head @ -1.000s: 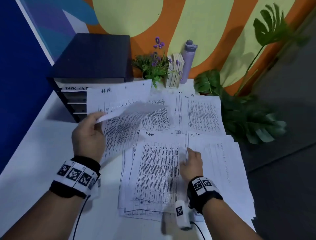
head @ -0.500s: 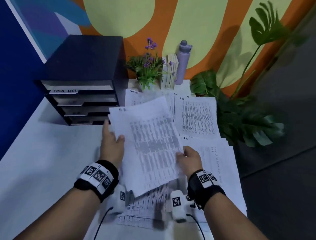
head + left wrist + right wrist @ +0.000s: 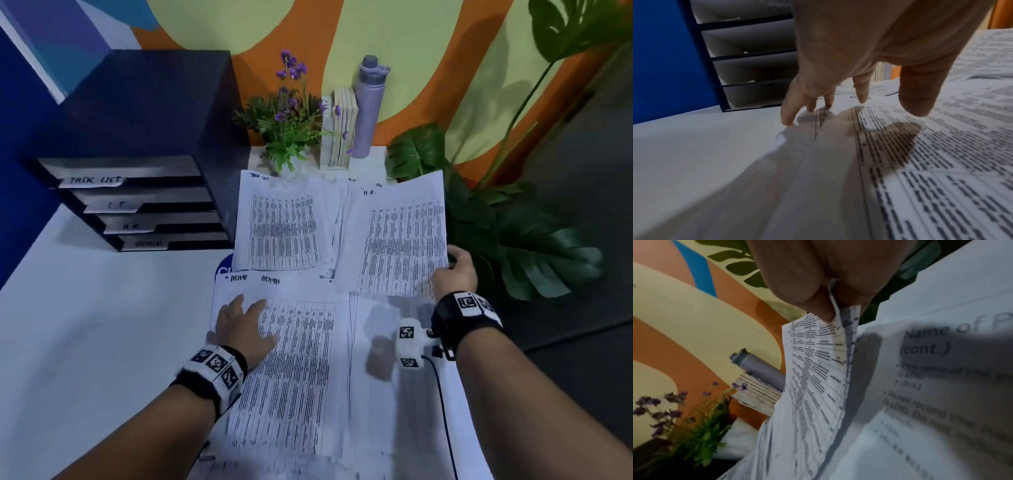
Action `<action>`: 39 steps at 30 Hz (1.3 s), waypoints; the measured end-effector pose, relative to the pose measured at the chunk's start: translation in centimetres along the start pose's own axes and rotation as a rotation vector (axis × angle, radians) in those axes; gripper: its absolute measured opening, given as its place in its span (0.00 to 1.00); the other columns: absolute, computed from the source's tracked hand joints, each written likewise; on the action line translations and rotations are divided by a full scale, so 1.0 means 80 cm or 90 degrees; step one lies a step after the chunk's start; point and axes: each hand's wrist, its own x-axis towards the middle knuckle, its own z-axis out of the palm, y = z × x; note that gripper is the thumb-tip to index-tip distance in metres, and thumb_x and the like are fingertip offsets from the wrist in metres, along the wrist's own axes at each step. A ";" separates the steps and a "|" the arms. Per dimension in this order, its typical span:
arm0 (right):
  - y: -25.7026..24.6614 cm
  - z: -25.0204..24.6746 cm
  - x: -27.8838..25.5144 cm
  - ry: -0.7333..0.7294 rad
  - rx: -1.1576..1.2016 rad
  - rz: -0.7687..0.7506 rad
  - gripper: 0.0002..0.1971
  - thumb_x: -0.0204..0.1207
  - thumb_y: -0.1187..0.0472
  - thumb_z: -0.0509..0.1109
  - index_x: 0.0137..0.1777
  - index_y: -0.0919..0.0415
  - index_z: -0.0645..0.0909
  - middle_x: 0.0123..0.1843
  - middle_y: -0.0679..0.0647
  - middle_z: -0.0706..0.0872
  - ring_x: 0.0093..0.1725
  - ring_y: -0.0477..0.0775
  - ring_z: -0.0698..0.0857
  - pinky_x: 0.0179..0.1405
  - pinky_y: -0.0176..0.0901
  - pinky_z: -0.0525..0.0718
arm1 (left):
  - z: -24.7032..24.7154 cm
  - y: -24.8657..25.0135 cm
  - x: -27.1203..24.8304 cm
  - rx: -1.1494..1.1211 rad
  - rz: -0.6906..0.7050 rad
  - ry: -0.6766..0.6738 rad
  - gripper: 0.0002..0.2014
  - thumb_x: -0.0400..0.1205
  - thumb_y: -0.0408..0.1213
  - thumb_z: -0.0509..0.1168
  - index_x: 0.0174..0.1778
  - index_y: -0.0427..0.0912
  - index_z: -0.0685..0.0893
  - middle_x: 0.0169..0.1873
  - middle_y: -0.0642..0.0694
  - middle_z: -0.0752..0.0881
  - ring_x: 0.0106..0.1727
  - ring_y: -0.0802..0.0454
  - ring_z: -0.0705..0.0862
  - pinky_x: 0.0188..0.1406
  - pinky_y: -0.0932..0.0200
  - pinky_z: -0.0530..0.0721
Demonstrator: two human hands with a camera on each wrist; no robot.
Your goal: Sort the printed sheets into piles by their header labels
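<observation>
Printed sheets with handwritten headers cover the white desk. My right hand (image 3: 451, 270) pinches the right edge of a sheet headed H.R. (image 3: 400, 240), held over the far right pile; thumb and fingers squeeze this H.R. sheet (image 3: 813, 369) in the right wrist view. My left hand (image 3: 239, 318) lies flat, fingers spread, on the near pile headed ADMIN (image 3: 294, 359). Its fingertips (image 3: 787, 120) touch that ADMIN pile (image 3: 920, 162) near its left edge. A pile headed TASK LIST (image 3: 281, 226) lies at the far middle. More sheets (image 3: 383, 325) lie below my right hand.
A dark drawer unit (image 3: 137, 154) with labelled trays stands at the far left. A small flowering plant (image 3: 291, 120), a book block (image 3: 342, 130) and a purple bottle (image 3: 368, 106) line the wall. Large leaves (image 3: 513, 240) crowd the desk's right edge. Bare desk (image 3: 102, 325) spreads to the left.
Both hands held the H.R. sheet over the near pile. My right hand alone has carried it to the far right, and my left hand has dropped flat onto the ADMIN pile.
</observation>
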 end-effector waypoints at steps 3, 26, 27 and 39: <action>-0.006 0.006 0.020 -0.030 0.019 -0.023 0.32 0.79 0.76 0.55 0.79 0.48 0.65 0.64 0.56 0.81 0.57 0.58 0.83 0.55 0.49 0.83 | 0.004 0.001 0.008 0.007 -0.016 0.002 0.39 0.76 0.57 0.69 0.82 0.62 0.59 0.85 0.50 0.46 0.85 0.45 0.45 0.79 0.30 0.55; -0.010 0.107 -0.164 -0.384 -0.443 -0.165 0.20 0.80 0.62 0.58 0.71 0.64 0.72 0.69 0.63 0.71 0.66 0.66 0.78 0.68 0.55 0.77 | -0.004 -0.065 -0.012 -0.171 -0.188 0.069 0.52 0.71 0.57 0.74 0.85 0.43 0.52 0.78 0.35 0.64 0.77 0.35 0.67 0.76 0.41 0.70; -0.007 0.113 -0.182 -0.397 -0.460 -0.142 0.20 0.79 0.62 0.59 0.71 0.65 0.70 0.71 0.64 0.70 0.68 0.67 0.76 0.69 0.54 0.77 | -0.005 -0.070 -0.013 -0.216 -0.199 0.056 0.51 0.72 0.56 0.74 0.84 0.42 0.54 0.78 0.35 0.65 0.77 0.36 0.68 0.75 0.42 0.71; 0.014 0.135 -0.260 -0.402 -0.430 -0.106 0.36 0.75 0.65 0.65 0.82 0.63 0.55 0.83 0.62 0.57 0.79 0.66 0.62 0.78 0.50 0.66 | -0.013 -0.100 -0.032 -0.341 -0.131 -0.069 0.43 0.70 0.37 0.68 0.81 0.54 0.60 0.56 0.44 0.81 0.57 0.44 0.82 0.58 0.54 0.83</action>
